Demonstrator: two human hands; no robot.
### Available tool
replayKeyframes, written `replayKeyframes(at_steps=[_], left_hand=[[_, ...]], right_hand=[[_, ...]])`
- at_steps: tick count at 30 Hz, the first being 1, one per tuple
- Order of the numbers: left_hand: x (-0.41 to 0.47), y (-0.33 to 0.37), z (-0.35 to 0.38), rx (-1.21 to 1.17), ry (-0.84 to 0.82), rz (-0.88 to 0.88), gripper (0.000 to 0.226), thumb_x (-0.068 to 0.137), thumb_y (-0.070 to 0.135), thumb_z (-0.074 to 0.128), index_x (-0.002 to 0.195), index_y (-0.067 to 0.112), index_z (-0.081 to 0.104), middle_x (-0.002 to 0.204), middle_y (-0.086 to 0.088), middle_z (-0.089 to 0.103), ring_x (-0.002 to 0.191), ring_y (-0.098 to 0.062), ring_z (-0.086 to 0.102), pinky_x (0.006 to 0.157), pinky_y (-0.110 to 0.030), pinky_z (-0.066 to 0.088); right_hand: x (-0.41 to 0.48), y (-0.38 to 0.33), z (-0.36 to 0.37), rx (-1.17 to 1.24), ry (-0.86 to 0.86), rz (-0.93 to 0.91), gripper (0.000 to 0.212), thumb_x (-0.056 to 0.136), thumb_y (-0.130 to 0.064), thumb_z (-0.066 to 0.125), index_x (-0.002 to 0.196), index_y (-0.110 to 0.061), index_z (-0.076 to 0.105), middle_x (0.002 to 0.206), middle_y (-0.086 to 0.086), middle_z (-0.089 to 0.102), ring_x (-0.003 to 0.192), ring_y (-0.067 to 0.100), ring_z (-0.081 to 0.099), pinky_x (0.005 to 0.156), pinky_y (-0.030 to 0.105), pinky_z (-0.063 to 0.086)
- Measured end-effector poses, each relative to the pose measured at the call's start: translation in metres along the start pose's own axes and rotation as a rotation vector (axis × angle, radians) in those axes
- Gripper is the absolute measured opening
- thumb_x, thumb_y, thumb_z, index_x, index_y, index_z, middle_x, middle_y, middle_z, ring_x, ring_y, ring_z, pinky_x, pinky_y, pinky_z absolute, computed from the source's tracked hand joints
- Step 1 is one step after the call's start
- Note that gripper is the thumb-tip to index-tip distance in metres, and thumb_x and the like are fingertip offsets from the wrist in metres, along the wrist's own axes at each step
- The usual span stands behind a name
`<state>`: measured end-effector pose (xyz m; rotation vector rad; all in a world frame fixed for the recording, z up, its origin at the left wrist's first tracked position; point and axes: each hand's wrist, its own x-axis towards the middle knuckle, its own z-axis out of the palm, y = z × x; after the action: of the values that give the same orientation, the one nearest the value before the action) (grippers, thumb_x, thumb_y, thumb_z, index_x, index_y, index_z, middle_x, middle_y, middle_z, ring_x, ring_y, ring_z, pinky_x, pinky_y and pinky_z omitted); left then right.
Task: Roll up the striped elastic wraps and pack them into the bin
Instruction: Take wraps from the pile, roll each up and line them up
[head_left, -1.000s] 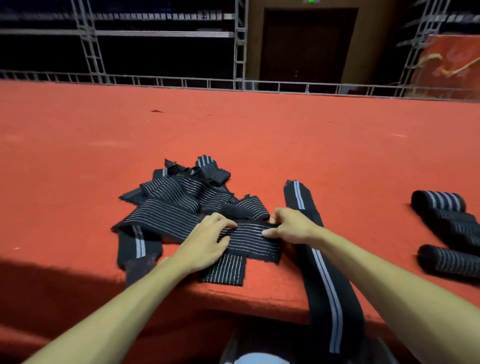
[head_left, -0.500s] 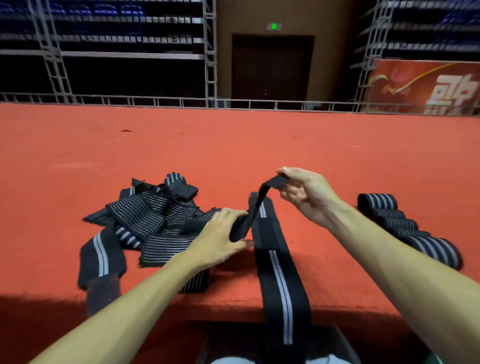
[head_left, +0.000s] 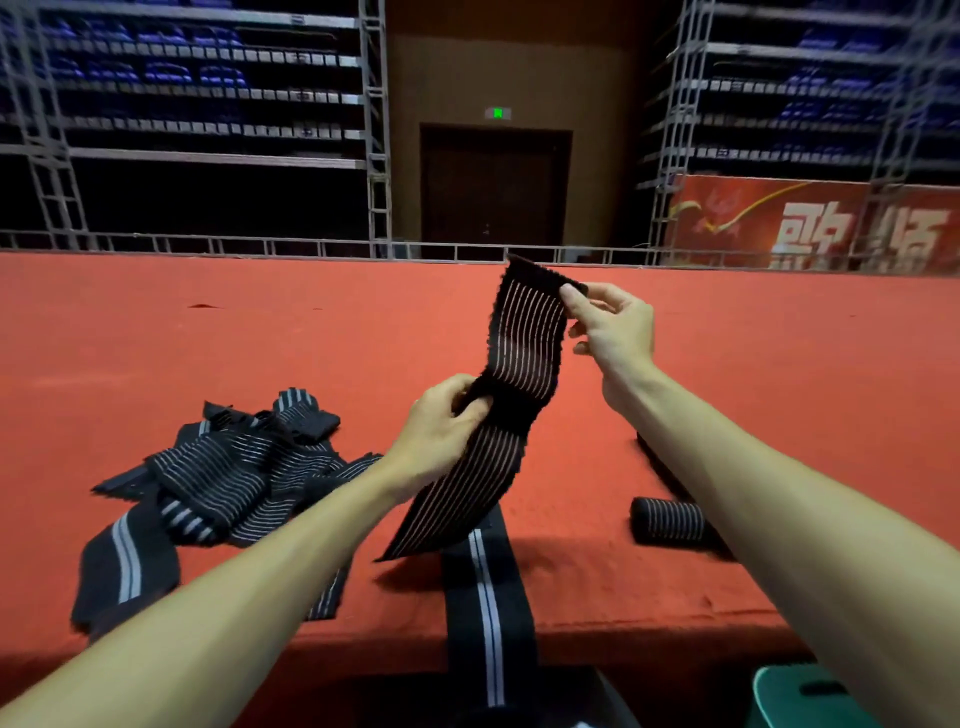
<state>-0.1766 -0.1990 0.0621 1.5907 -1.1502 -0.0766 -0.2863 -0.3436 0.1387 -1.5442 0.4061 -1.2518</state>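
The striped wrap, black with thin white lines running along its length, is held up in the air above the red surface, between the two hands. The right hand pinches its top corner between thumb and forefinger, with the other fingers loosely curled behind. The left hand grips the wrap lower down, about at its middle, with fingers and thumb curled round a dark band that crosses it there. Below that grip the rest of the wrap hangs free and slants down toward the left, its end just above the surface.

Under the hanging end lies a long wrap with a pair of white stripes down its middle. It lies flat on the surface and drops over the near edge. To the left is a pile of wraps, unrolled and tangled over one another, and one broad end of the pile reaches the near edge. To the right, just beside the right forearm, a rolled wrap lies on its side. More dark cloth behind it is mostly hidden by the arm.

At the bottom right corner, below the edge of the surface, shows part of a green plastic object. Beyond the far edge runs a metal railing, with a dark door and a red banner behind.
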Motion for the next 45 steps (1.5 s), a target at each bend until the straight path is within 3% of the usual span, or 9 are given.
replayKeyframes(at_steps=[7,11,15,19,22,25,28,35,45], left_hand=[[-0.005,0.051,0.046,-0.621,-0.242,-0.224,0.024,0.098,0.009,0.049,0.120,0.009,0.057,0.109,-0.013,0.067,0.097,-0.026,0.062,0.090,-0.045,0.048],[-0.008,0.044,0.074,-0.727,-0.359,-0.291,0.026,0.099,0.013,0.047,0.124,0.012,0.055,0.104,-0.002,0.067,0.088,-0.013,0.065,0.068,-0.030,0.056],[-0.009,0.004,0.109,-0.638,-0.447,-0.406,0.025,0.100,0.017,0.047,0.124,0.012,0.053,0.111,-0.006,0.066,0.096,-0.018,0.064,0.080,-0.037,0.053],[-0.009,-0.043,0.142,-0.533,-0.417,-0.534,0.025,0.100,0.013,0.047,0.123,0.005,0.049,0.117,-0.019,0.065,0.103,-0.029,0.065,0.087,-0.043,0.052],[-0.002,-0.071,0.151,-0.160,-0.400,-0.384,0.021,0.097,0.019,0.053,0.115,0.010,0.052,0.112,-0.009,0.066,0.102,-0.021,0.064,0.088,-0.037,0.052],[0.010,-0.092,0.151,0.292,-0.376,-0.169,0.015,0.091,0.031,0.061,0.095,0.017,0.059,0.099,0.001,0.063,0.098,-0.020,0.058,0.083,-0.038,0.045],[0.015,-0.105,0.154,0.578,-0.334,-0.128,0.030,0.085,0.053,0.060,0.085,0.024,0.052,0.093,0.007,0.048,0.095,-0.015,0.042,0.077,-0.033,0.028],[0.019,-0.121,0.157,0.524,-0.242,-0.149,0.060,0.077,0.063,0.063,0.118,0.025,0.042,0.110,0.010,0.045,0.106,-0.010,0.040,0.093,-0.031,0.033],[0.025,-0.127,0.096,0.576,-0.289,-0.057,0.018,0.090,0.021,0.053,0.105,0.026,0.060,0.097,0.011,0.052,0.105,-0.010,0.053,0.097,-0.034,0.033]], right_hand=[[0.019,-0.008,-0.035,-0.176,-0.027,-0.058,0.017,0.088,-0.018,0.067,0.073,-0.022,0.059,0.067,-0.004,0.056,0.054,0.008,0.046,0.046,0.021,0.035],[0.025,0.009,-0.059,-0.322,-0.084,-0.040,0.013,0.092,-0.008,0.060,0.083,-0.018,0.057,0.075,0.004,0.058,0.058,0.013,0.054,0.048,0.024,0.043],[0.031,0.049,-0.075,-0.459,-0.184,0.083,0.008,0.093,-0.005,0.057,0.101,-0.007,0.054,0.089,0.013,0.061,0.061,0.019,0.063,0.054,0.030,0.054],[0.037,0.096,-0.081,-0.598,-0.237,0.135,0.006,0.091,-0.005,0.061,0.096,-0.007,0.058,0.090,0.017,0.065,0.070,0.028,0.070,0.063,0.034,0.059],[0.045,0.125,-0.080,-0.690,-0.251,0.140,0.006,0.090,-0.008,0.064,0.096,-0.007,0.062,0.093,0.015,0.068,0.073,0.026,0.071,0.064,0.029,0.059],[0.057,0.155,-0.077,-0.785,-0.267,0.142,0.005,0.088,-0.014,0.065,0.093,-0.013,0.062,0.091,0.014,0.070,0.078,0.028,0.070,0.077,0.041,0.059],[0.067,0.185,-0.070,-0.834,-0.269,0.184,0.010,0.087,-0.020,0.066,0.096,-0.014,0.064,0.096,0.015,0.069,0.092,0.032,0.067,0.085,0.045,0.055],[0.071,0.228,-0.056,-1.048,-0.315,0.269,0.021,0.089,-0.018,0.063,0.104,-0.005,0.067,0.110,0.021,0.065,0.105,0.033,0.060,0.082,0.029,0.045],[0.043,0.202,-0.047,-1.075,-0.400,0.303,0.047,0.086,-0.009,0.053,0.132,-0.005,0.047,0.131,0.017,0.054,0.120,0.031,0.052,0.096,0.035,0.044]])
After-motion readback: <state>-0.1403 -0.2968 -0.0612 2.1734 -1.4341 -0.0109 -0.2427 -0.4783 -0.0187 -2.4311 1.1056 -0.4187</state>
